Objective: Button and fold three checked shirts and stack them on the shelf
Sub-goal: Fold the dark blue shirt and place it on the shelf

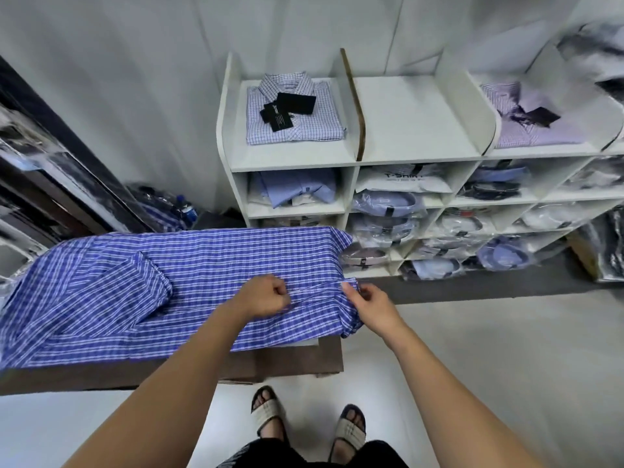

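**At the table's right edge: buttoning the hem end, with cloth free to slide**

On the low brown table (290, 361) in front of us lies the blue checked shirt (202, 265), spread lengthwise, its right end drooping over the table's edge. Our left hand (261, 297) is curled, pinching the front strip near the middle of the cloth; our right hand (366, 300) pinches the same strip just to the right, at the overhang. We judge this to be a button being worked near the hem.

What could go wrong: the overhanging end may drag the shirt off to the right if we tug the strip, and a button pushed into the wrong hole would leave the front skewed for the fold. The sleeve (135, 288) folded across the left half could slip out as well.

Hard to make out: the button itself is hidden under our fingers, so we cannot say whether it is through. The shirt's left end is cut off by the frame. On the far shelf (297, 153) one folded checked shirt (293, 113) rests in the left top bay; the lilac one (533, 126) to the right is perhaps checked too, but blur hides it.
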